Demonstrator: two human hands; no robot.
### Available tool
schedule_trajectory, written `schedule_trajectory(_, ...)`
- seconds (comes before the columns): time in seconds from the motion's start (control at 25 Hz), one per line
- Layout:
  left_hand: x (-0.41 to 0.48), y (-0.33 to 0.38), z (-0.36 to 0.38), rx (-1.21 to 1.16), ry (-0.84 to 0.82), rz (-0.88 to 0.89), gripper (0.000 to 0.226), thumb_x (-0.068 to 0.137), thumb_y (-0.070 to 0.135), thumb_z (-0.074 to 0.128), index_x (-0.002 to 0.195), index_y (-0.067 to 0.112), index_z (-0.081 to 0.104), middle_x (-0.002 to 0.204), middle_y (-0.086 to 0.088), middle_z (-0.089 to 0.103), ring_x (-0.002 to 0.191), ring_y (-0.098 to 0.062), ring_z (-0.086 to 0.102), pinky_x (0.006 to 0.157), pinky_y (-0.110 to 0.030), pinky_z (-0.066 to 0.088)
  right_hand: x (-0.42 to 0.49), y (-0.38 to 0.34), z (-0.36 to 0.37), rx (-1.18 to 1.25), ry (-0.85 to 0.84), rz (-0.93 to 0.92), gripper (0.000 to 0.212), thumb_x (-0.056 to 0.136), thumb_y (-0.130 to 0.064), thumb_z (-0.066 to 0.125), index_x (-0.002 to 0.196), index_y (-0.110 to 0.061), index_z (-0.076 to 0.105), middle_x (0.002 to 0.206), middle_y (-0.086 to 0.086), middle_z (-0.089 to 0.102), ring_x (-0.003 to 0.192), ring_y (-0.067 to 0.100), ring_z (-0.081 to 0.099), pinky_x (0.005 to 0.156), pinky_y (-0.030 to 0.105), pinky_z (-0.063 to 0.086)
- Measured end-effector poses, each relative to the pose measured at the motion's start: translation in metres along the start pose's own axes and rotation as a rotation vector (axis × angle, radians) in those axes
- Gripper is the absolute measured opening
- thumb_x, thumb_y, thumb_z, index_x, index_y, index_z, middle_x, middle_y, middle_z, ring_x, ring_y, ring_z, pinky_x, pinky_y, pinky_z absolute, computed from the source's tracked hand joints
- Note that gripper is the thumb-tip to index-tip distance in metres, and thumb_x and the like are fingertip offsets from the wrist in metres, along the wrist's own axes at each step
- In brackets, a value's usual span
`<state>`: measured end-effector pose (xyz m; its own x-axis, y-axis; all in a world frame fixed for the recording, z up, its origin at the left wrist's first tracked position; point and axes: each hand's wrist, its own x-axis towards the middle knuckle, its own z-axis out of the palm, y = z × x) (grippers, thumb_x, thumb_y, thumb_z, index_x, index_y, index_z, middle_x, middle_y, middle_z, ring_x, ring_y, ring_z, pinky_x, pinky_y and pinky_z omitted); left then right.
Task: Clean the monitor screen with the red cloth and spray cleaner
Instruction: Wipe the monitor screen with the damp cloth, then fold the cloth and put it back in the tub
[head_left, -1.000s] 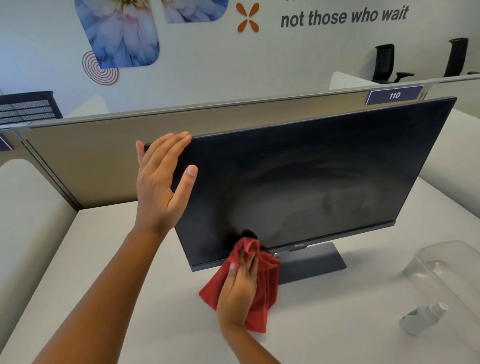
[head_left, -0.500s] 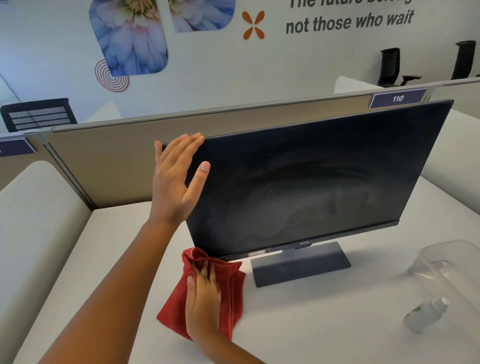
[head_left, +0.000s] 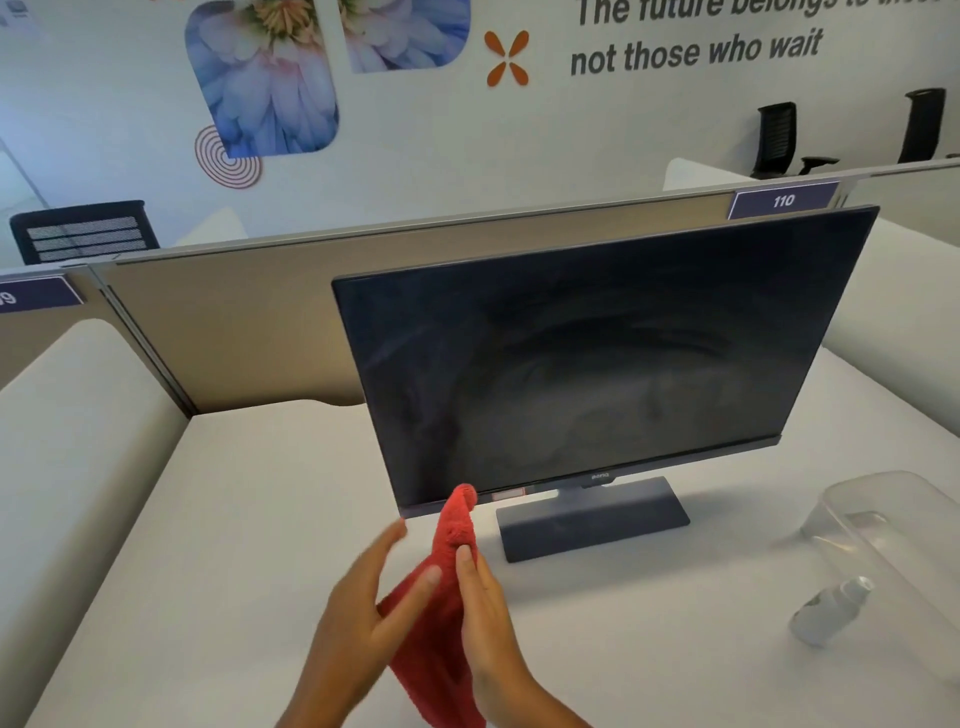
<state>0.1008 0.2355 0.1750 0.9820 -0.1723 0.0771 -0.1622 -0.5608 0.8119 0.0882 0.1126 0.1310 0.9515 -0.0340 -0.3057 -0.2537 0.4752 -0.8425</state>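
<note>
A dark monitor (head_left: 597, 353) stands on the white desk, its screen showing faint wipe streaks. In front of its lower left corner the red cloth (head_left: 441, 623) hangs bunched between both hands, its tip pointing up toward the bezel. My right hand (head_left: 488, 618) presses against the cloth's right side and holds it. My left hand (head_left: 363, 618) rests on the cloth's left side with fingers spread, thumb touching the fabric. A small white spray bottle (head_left: 826, 608) lies on the desk to the right, apart from both hands.
A clear plastic container (head_left: 893, 525) sits at the right edge beside the spray bottle. A beige partition (head_left: 234, 322) runs behind the monitor, with a label reading 110. The monitor's flat base (head_left: 592, 519) lies just right of my hands. Office chairs stand beyond the partition.
My left hand has left the monitor's upper left edge and come down to the cloth. My right hand lifted the cloth off the desk and now holds it upright between both hands.
</note>
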Motion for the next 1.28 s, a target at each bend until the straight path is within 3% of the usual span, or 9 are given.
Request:
schedule_trajectory(0.12, -0.020, -0.006, 0.012, 0.057, -0.137, 0.012, 0.063, 0.063, 0.069, 0.065, 0.119, 0.045, 0.050, 0.108, 0.025, 0.065, 0.099, 0.006, 0.061, 0.090, -0.020, 0.048, -0.011, -0.003, -0.019, 0.094, 0.065, 0.016, 0.034, 0.091, -0.046, 0.047, 0.114, -0.028, 0.065, 0.109, 0.009, 0.072, 0.104, 0.025, 0.066, 0.094, 0.042, 0.051)
schedule_trajectory(0.28, -0.019, 0.008, 0.028, -0.004, -0.182, 0.036, 0.038, 0.074, 0.036, 0.074, 0.110, 0.033, 0.062, 0.091, 0.028, 0.069, 0.086, 0.004, 0.065, 0.078, -0.015, 0.054, -0.023, -0.011, -0.043, 0.126, 0.135, -0.024, 0.047, 0.082, -0.051, 0.050, 0.114, -0.020, 0.064, 0.110, 0.018, 0.069, 0.105, 0.033, 0.064, 0.094, 0.048, 0.051)
schedule_trajectory(0.4, -0.010, 0.022, 0.042, 0.055, -0.234, 0.115, 0.022, 0.079, 0.024, 0.071, 0.100, 0.031, 0.068, 0.089, 0.016, 0.071, 0.082, -0.003, 0.065, 0.077, -0.024, 0.055, -0.034, -0.015, -0.061, 0.064, 0.173, -0.057, 0.047, 0.084, -0.052, 0.046, 0.119, -0.025, 0.061, 0.106, 0.008, 0.072, 0.101, 0.023, 0.067, 0.080, 0.031, 0.056)
schedule_trajectory(0.52, 0.000, 0.033, 0.058, 0.146, -0.284, 0.204, 0.017, 0.083, 0.020, 0.065, 0.096, 0.030, 0.069, 0.087, 0.016, 0.068, 0.080, -0.004, 0.061, 0.074, -0.014, 0.046, -0.040, -0.017, -0.089, -0.095, 0.271, -0.126, 0.042, 0.095, -0.041, 0.043, 0.136, -0.036, 0.042, 0.131, -0.011, 0.056, 0.120, 0.010, 0.052, 0.099, 0.030, 0.043)
schedule_trajectory(0.68, 0.010, 0.048, 0.074, 0.271, -0.354, 0.313, 0.018, 0.085, 0.023, 0.062, 0.101, 0.026, 0.069, 0.095, 0.007, 0.070, 0.086, -0.011, 0.061, 0.076, -0.019, 0.045, -0.047, -0.031, -0.140, -0.603, 0.326, -0.346, 0.073, 0.090, -0.019, 0.057, 0.142, -0.045, 0.013, 0.152, -0.016, 0.014, 0.143, 0.011, 0.015, 0.112, 0.032, 0.020)
schedule_trajectory(0.84, 0.019, 0.060, 0.084, 0.354, -0.439, 0.394, 0.020, 0.085, 0.021, 0.060, 0.102, 0.028, 0.068, 0.098, 0.009, 0.070, 0.090, -0.009, 0.060, 0.076, -0.021, 0.046, -0.035, -0.049, -0.179, -1.434, 0.244, -0.525, 0.084, 0.078, -0.043, 0.064, 0.145, -0.039, 0.014, 0.158, 0.001, -0.003, 0.145, 0.022, -0.009, 0.113, 0.043, 0.001)
schedule_trajectory(0.96, 0.029, 0.068, 0.085, 0.373, -0.454, 0.433, 0.023, 0.084, 0.018, 0.060, 0.103, 0.029, 0.068, 0.102, 0.010, 0.071, 0.095, -0.010, 0.061, 0.081, -0.025, 0.048, -0.028, -0.068, -0.197, -1.669, 0.135, -0.446, 0.051, 0.082, -0.034, 0.066, 0.131, -0.030, 0.052, 0.153, 0.005, 0.032, 0.144, 0.029, 0.020, 0.115, 0.048, 0.015)
schedule_trajectory(1.04, 0.036, 0.075, 0.084, 0.368, -0.435, 0.439, 0.020, 0.086, 0.022, 0.061, 0.104, 0.029, 0.068, 0.103, 0.009, 0.071, 0.096, -0.011, 0.061, 0.082, -0.028, 0.049, -0.029, -0.085, -0.204, -1.620, 0.136, -0.469, 0.023, 0.079, -0.021, 0.066, 0.102, -0.021, 0.068, 0.118, 0.006, 0.066, 0.117, 0.029, 0.054, 0.098, 0.040, 0.041)
schedule_trajectory(1.28, 0.057, 0.101, 0.084, 0.259, -0.249, 0.492, 0.024, 0.087, 0.014, 0.059, 0.108, 0.023, 0.068, 0.107, 0.002, 0.072, 0.099, -0.018, 0.064, 0.088, -0.036, 0.051, -0.037, -0.129, -0.204, -1.441, 0.466, -0.724, 0.018, 0.076, -0.008, 0.067, 0.089, -0.020, 0.071, 0.080, 0.000, 0.073, 0.071, 0.021, 0.064, 0.063, 0.029, 0.050)
